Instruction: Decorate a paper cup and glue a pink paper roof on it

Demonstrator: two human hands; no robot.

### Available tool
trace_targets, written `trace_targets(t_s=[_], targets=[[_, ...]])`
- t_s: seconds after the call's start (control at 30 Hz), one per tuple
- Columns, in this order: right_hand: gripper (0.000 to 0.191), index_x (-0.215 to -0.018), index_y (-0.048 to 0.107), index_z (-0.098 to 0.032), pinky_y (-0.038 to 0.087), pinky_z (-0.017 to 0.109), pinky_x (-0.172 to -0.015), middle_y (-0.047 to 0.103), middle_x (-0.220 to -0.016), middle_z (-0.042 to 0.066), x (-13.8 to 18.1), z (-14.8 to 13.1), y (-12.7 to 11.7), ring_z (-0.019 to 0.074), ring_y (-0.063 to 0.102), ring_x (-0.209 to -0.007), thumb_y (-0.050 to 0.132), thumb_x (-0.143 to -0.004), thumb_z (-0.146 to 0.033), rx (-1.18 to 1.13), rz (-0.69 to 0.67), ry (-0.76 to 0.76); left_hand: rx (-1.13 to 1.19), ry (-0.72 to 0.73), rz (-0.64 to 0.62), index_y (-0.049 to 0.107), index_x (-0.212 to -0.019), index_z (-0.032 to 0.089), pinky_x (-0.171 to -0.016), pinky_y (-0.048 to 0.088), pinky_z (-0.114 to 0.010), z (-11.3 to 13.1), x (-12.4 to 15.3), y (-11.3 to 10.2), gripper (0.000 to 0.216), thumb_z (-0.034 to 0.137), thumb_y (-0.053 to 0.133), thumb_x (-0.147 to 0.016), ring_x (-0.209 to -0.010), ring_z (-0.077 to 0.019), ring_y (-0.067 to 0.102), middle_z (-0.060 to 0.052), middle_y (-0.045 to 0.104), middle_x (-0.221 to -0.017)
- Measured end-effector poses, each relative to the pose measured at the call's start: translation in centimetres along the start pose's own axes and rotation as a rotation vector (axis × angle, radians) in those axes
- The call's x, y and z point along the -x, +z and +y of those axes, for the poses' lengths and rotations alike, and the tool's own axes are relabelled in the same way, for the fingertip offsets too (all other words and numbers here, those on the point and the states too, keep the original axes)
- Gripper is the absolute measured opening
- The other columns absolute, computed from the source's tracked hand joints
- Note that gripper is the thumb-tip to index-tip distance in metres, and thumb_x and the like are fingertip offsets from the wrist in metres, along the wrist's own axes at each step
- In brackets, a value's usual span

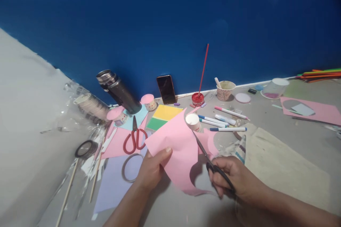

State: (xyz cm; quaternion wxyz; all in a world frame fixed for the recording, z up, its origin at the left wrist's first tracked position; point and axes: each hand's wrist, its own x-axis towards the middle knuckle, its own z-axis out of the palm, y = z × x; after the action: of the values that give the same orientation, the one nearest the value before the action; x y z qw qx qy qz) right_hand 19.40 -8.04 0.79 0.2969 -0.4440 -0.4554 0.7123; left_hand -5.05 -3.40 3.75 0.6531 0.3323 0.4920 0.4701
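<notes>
My left hand [153, 170] pinches the lower left edge of a pink paper sheet [179, 149], thumb on top. My right hand [231, 179] is closed round the black handles of a pair of scissors [207, 156]. The blades point up and left into the pink sheet. A curved cut shows in the sheet's lower edge, near the scissors. A small white paper cup [193, 122] stands just behind the sheet.
Red-handled scissors [135, 138], a tape roll [86, 149], a clear ring [131, 167], wooden sticks and coloured papers lie at the left. A dark flask [118, 92], a phone [166, 89], a red paint pot [198, 98], markers [222, 120] and cups stand along the blue wall. A cloth [279, 163] lies at the right.
</notes>
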Motion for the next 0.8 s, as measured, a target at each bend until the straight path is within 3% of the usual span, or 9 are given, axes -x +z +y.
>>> trace_targets(t_s=[0.23, 0.8], targets=[[0.043, -0.062, 0.052, -0.021, 0.026, 0.024, -0.048, 0.056, -0.05, -0.002, 0.09, -0.39, 0.02, 0.0066, 0.035, -0.045, 0.074, -0.074, -0.056, 0.038, 0.004, 0.016, 0.003, -0.021, -0.014, 0.072, -0.135, 0.013, -0.088, 0.065, -0.046, 0.21, 0.08, -0.04, 0.074, 0.038, 0.094, -0.068, -0.105, -0.0404, 0.079, -0.016, 0.083, -0.111], [0.047, -0.065, 0.054, -0.021, 0.03, 0.023, -0.049, 0.058, -0.052, -0.002, 0.18, -0.38, -0.05, 0.0072, 0.035, -0.045, 0.074, -0.074, -0.062, 0.058, -0.001, 0.01, -0.006, -0.018, -0.036, 0.071, -0.137, 0.015, -0.09, 0.065, -0.048, 0.78, 0.14, 0.38, 0.082, 0.04, 0.097, -0.064, -0.106, -0.042, 0.078, -0.016, 0.083, -0.113]])
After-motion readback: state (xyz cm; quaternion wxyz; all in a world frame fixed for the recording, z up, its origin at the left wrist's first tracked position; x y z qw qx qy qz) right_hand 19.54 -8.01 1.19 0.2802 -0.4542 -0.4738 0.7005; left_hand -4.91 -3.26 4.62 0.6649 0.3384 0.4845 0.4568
